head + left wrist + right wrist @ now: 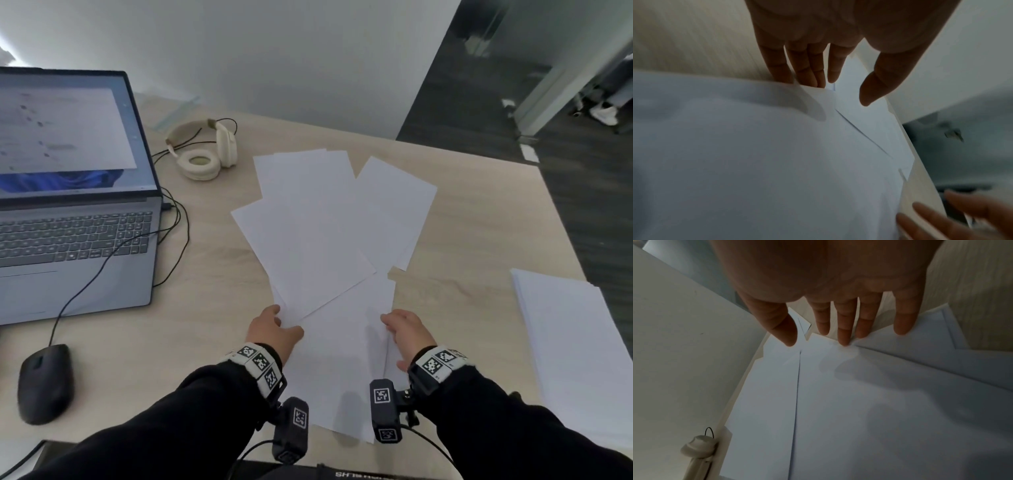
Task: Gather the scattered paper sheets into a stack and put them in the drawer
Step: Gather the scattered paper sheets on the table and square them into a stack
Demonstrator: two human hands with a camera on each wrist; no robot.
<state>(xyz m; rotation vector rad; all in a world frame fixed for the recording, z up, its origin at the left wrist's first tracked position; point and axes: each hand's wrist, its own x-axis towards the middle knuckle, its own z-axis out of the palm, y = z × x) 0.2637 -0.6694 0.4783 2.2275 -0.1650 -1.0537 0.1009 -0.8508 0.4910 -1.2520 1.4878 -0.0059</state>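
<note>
Several white paper sheets (329,226) lie fanned and overlapping in the middle of the light wood desk (212,308). My left hand (274,329) rests at the near left edge of the spread; in the left wrist view its straight fingers (807,78) touch a sheet's edge (756,146), with the thumb held above the paper. My right hand (406,330) lies on the near right side, its straight fingertips (844,339) pressing on the sheets (859,402). Neither hand grips anything. No drawer is in view.
Another pile of white sheets (575,349) lies at the desk's right edge. An open laptop (68,192) stands at the left, with a black mouse (46,383) in front of it and cables beside it. Cream headphones (202,150) lie behind the papers. Dark floor lies beyond the desk's right edge.
</note>
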